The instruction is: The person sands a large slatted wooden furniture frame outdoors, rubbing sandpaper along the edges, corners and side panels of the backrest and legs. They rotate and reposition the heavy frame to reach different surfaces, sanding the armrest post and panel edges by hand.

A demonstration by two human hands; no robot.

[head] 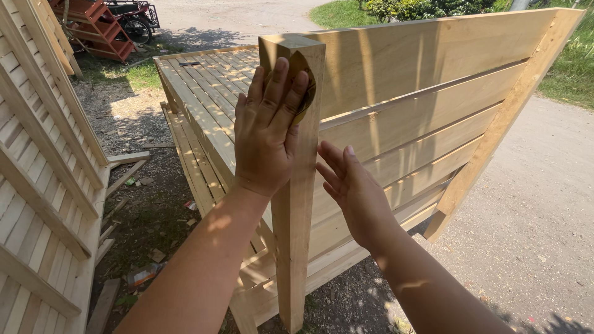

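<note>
A pale wooden bed frame stands on its side outdoors, its square corner post [296, 216] upright in front of me. My left hand [267, 127] presses a brown piece of sandpaper [305, 83] flat against the upper face of that post. My right hand [349, 185] is open, fingers straight, its fingertips touching or nearly touching the right side of the post at mid height. The slatted headboard panel [433, 105] runs off to the right behind both hands.
Stacked slatted wooden panels [37, 185] lean at the left. Another slatted frame [204, 80] lies behind the post. Wood offcuts and scraps [127, 167] litter the gravel. A concrete road [532, 210] lies right, grass and shrubs beyond, red metal steps [99, 28] at top left.
</note>
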